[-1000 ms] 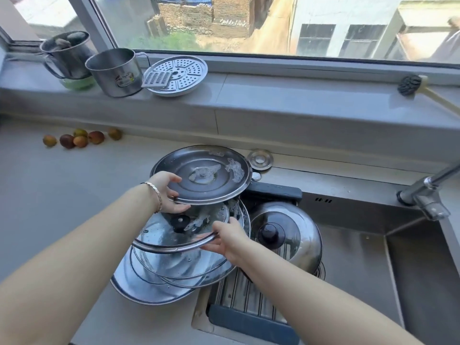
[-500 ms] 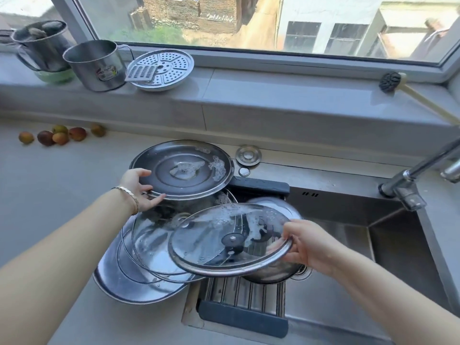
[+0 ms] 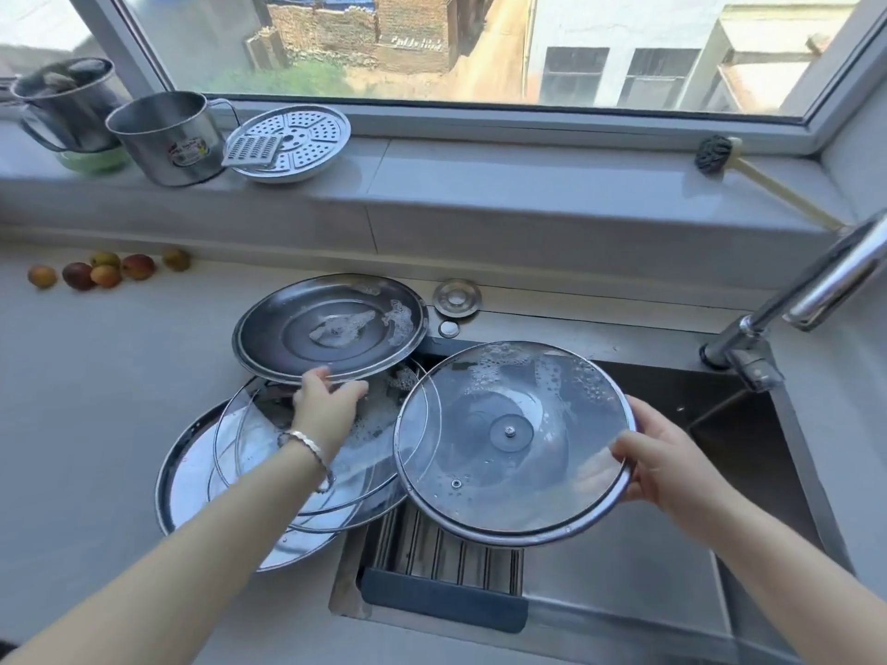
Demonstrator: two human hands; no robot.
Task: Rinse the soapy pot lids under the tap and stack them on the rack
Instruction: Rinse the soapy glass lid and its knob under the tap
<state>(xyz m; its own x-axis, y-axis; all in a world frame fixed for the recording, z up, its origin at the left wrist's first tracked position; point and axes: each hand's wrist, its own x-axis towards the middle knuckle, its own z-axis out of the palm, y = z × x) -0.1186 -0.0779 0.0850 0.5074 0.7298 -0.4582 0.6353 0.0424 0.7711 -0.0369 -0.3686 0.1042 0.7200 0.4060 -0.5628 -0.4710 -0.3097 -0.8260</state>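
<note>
right hand [image 3: 672, 467] gripping glass lid [image 3: 509, 443] — underside up

We see bright daylight from the window [image 3: 480, 50], overexposed outside. Glare on the tap [image 3: 816, 290]; the sink [image 3: 749, 424] sits in shadow. Edges bend; detail soft.

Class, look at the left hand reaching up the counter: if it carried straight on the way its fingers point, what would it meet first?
The left hand already touches the near rim of the soapy steel lid. Carrying straight on, it would press into that lid first, though depth is hard to judge from one view.
</note>
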